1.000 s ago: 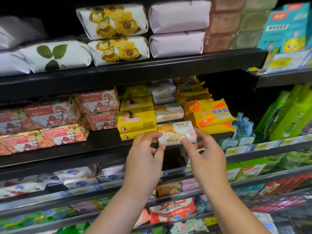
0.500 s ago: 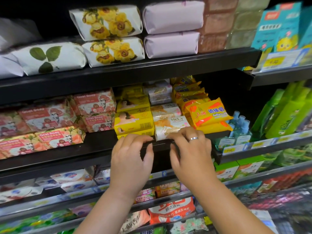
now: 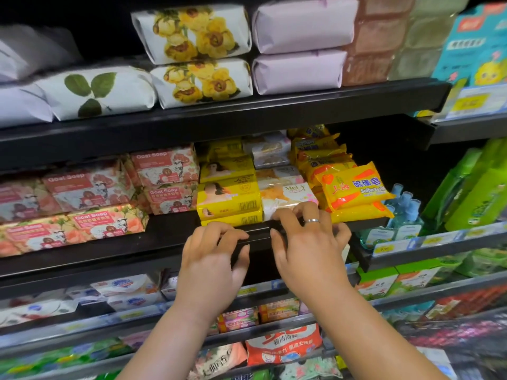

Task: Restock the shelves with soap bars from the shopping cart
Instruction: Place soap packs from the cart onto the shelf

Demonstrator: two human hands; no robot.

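A white and orange MeLy soap bar (image 3: 288,196) lies at the front of the middle black shelf (image 3: 123,253), on top of another bar, between yellow soap boxes (image 3: 227,201) and orange sulfur soap packs (image 3: 354,187). My right hand (image 3: 307,248), with a ring on one finger, touches the lower front of that bar with bent fingertips. My left hand (image 3: 211,259) rests its loosely curled fingers on the shelf's front lip just below the yellow boxes and holds nothing. The shopping cart is out of view.
Goat Soap boxes (image 3: 90,187) fill the left of the same shelf. Paper-wrapped soaps (image 3: 192,31) are stacked on the shelf above. Small blue bottles (image 3: 403,212) and green bottles (image 3: 472,187) stand to the right. Lower shelves hold more packaged soaps.
Both hands carried the MeLy bar to the shelf and set it on the stack. Since then the left hand has let go and dropped to the shelf lip, while the right hand stays at the bar's front.
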